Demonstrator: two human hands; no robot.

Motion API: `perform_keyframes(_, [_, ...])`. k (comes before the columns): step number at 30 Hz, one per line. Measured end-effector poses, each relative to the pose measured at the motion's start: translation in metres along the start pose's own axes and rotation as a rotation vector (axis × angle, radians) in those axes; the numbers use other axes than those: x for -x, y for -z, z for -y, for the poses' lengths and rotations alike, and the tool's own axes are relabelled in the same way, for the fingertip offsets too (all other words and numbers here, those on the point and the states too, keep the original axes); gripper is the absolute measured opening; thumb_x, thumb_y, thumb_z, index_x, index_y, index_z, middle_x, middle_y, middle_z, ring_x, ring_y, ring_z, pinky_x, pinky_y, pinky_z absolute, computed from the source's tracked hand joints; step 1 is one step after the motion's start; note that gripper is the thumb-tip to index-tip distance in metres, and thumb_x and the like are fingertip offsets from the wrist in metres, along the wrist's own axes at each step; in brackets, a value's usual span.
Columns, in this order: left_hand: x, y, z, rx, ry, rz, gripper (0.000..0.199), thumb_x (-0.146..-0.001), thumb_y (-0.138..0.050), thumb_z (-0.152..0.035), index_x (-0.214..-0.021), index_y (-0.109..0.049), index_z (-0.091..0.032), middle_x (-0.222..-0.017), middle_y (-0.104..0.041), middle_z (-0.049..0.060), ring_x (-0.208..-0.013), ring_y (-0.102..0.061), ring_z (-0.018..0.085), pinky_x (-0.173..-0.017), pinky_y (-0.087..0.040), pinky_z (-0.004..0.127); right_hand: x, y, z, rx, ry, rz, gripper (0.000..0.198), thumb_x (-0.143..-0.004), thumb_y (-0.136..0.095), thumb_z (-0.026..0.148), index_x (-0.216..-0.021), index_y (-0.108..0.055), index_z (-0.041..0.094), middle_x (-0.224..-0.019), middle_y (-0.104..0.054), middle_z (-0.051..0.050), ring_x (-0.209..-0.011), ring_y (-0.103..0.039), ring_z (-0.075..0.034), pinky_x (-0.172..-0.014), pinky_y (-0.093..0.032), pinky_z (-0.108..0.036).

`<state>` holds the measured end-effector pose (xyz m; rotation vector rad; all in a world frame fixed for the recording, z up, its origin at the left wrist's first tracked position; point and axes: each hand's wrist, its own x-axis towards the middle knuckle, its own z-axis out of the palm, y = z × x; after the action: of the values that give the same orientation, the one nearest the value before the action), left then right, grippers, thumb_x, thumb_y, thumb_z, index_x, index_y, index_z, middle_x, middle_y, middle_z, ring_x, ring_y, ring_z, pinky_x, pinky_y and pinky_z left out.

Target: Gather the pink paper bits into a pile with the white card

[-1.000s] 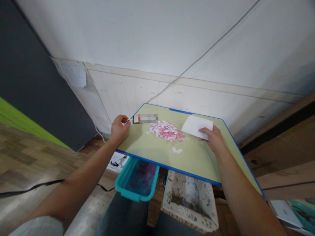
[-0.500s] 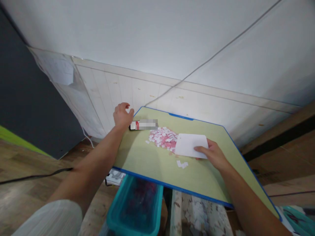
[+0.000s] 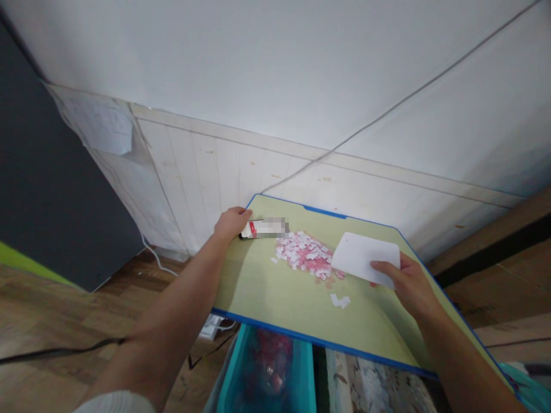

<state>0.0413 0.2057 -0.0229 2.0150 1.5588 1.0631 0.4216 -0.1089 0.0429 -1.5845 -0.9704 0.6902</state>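
My right hand [image 3: 411,282] pinches a white card [image 3: 365,252] at its right end, thumb on top, and holds it tilted over the table. The card's left corner reaches the right side of a loose heap of small white and pink paper pieces [image 3: 303,252]. Up at the far left, my left hand [image 3: 231,222] is closed at the edge of the yellow-green tabletop [image 3: 267,292], its fingertips partly hidden. Just right of that hand lies a phone [image 3: 253,230] with a lit screen, partly blurred out. A few white scraps [image 3: 340,301] lie apart in front.
Below the table's blue front edge stands a teal plastic bin [image 3: 310,378] with reddish contents. A white panelled wall [image 3: 193,155] rises behind the table, a grey cable [image 3: 387,112] running across it. Cardboard [image 3: 508,281] stands at the right.
My left hand has come down from above the table's left corner onto its edge, fingers now closed. The right hand has shifted the card right and tilted it. The view has shifted slightly.
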Motion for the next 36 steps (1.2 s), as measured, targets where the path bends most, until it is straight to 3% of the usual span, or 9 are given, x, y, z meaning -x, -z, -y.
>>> perform_keyframes(5, [0.003, -0.001, -0.012, -0.079, 0.032, 0.157, 0.057, -0.084, -0.054, -0.076, -0.091, -0.080, -0.025, -0.093, -0.078, 0.013, -0.089, -0.070, 0.032, -0.078, -0.050, 0.041, 0.031, -0.013, 0.006, -0.005, -0.014, 0.072, 0.035, -0.075, -0.086, 0.040, -0.102, -0.075, 0.021, -0.085, -0.079, -0.004, -0.060, -0.070, -0.022, -0.056, -0.059, -0.034])
perform_keyframes(9, [0.011, 0.001, -0.020, -0.171, -0.068, 0.208, 0.073, -0.072, -0.061, -0.086, -0.105, -0.079, -0.023, -0.126, -0.072, 0.017, -0.117, -0.065, 0.036, -0.098, -0.047, 0.044, 0.036, -0.017, -0.011, -0.050, -0.058, 0.015, 0.038, -0.072, -0.089, 0.040, -0.101, -0.076, 0.020, -0.082, -0.078, -0.005, -0.058, -0.068, -0.021, -0.052, -0.058, -0.032])
perform_keyframes(13, [0.021, 0.002, -0.027, -0.302, -0.208, 0.243, 0.075, -0.071, -0.068, -0.078, -0.125, -0.074, -0.026, -0.153, -0.057, 0.013, -0.140, -0.048, 0.040, -0.113, -0.036, 0.050, 0.031, -0.017, -0.023, -0.121, -0.065, -0.033, 0.039, -0.069, -0.090, 0.037, -0.100, -0.076, 0.020, -0.086, -0.079, -0.005, -0.060, -0.068, -0.021, -0.052, -0.060, -0.032])
perform_keyframes(17, [0.025, 0.002, -0.032, -0.364, -0.234, 0.294, 0.068, -0.070, -0.074, -0.063, -0.128, -0.071, -0.028, -0.142, -0.064, 0.012, -0.130, -0.054, 0.040, -0.107, -0.041, 0.050, 0.029, -0.016, -0.027, -0.168, -0.083, -0.057, 0.038, -0.067, -0.091, 0.034, -0.100, -0.077, 0.021, -0.089, -0.079, -0.005, -0.064, -0.070, -0.021, -0.051, -0.060, -0.031])
perform_keyframes(25, [0.028, 0.008, -0.043, -0.306, -0.247, 0.280, 0.058, -0.065, -0.083, -0.053, -0.116, -0.074, -0.027, -0.117, -0.071, 0.011, -0.113, -0.061, 0.037, -0.091, -0.049, 0.044, 0.033, -0.016, -0.029, -0.195, -0.065, -0.025, 0.041, -0.068, -0.091, 0.034, -0.105, -0.077, 0.022, -0.091, -0.080, -0.004, -0.066, -0.070, -0.020, -0.054, -0.061, -0.030])
perform_keyframes(31, [0.037, 0.015, -0.057, -0.325, -0.261, 0.275, 0.070, -0.063, -0.085, -0.046, -0.127, -0.064, -0.028, -0.123, -0.069, 0.011, -0.111, -0.062, 0.035, -0.088, -0.049, 0.043, 0.039, -0.019, -0.018, -0.026, 0.015, -0.021, 0.037, -0.072, -0.089, 0.039, -0.101, -0.078, 0.019, -0.091, -0.081, -0.006, -0.072, -0.072, -0.022, -0.064, -0.061, -0.033])
perform_keyframes(36, [0.049, 0.023, -0.075, -0.379, -0.329, 0.222, 0.067, -0.069, -0.080, -0.038, -0.132, -0.058, -0.027, -0.130, -0.066, 0.011, -0.118, -0.059, 0.036, -0.092, -0.048, 0.045, 0.043, -0.016, -0.014, 0.059, 0.048, -0.050, 0.035, -0.072, -0.087, 0.040, -0.100, -0.079, 0.021, -0.094, -0.081, -0.007, -0.079, -0.074, -0.027, -0.070, -0.061, -0.036])
